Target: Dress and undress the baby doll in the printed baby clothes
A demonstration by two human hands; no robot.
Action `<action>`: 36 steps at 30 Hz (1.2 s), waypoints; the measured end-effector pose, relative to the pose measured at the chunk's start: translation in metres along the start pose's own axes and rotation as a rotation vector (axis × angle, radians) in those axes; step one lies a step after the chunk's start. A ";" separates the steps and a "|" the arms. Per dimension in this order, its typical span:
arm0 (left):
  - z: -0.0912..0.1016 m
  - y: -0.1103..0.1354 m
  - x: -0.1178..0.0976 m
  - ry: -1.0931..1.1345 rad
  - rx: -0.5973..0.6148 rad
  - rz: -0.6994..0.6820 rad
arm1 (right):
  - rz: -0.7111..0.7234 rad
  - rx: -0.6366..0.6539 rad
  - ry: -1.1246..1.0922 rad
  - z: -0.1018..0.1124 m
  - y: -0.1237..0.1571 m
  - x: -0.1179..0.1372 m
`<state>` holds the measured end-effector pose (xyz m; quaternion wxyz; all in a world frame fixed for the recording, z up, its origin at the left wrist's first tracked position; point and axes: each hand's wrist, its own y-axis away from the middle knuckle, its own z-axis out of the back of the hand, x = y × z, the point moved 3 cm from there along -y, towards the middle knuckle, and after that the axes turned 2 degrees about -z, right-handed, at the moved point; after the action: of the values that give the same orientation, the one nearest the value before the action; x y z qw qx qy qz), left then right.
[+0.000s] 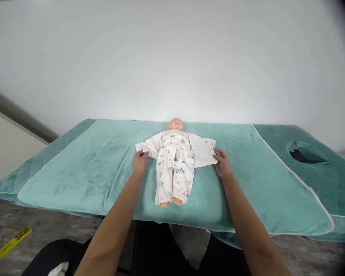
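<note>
Between far and near edges of the blanket [83,168], left hand [140,161] and right hand [222,164] pinch opposite sides of the white top [203,152], seemingly spreading it, smoothing probably needed next.

Smooth plastic-looking doll [176,123], matt cloth shirt [203,154], velvety plush blanket [74,165]

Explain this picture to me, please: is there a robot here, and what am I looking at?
There is no robot, just a person's two bare hands. The single picture comes from a camera worn on the head, looking forward and down.

A doll lies on its back on a teal cover, feet towards the wearer, dressed in white patterned clothing. The right hand pinches the edge of a plain white sleeve. The left hand is at the end of the other sleeve; its grip is hard to see.
</note>
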<state>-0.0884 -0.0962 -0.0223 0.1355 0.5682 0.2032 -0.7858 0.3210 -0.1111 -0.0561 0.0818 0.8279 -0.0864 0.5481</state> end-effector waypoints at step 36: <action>-0.086 -0.018 -0.102 -0.272 0.437 -0.254 | 0.342 0.647 0.776 -0.194 0.002 0.022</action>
<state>0.0081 -0.0415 0.0538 -0.0636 0.4435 0.0786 -0.8906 0.1557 -0.0692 0.0395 -0.2424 0.5213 -0.0099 0.8182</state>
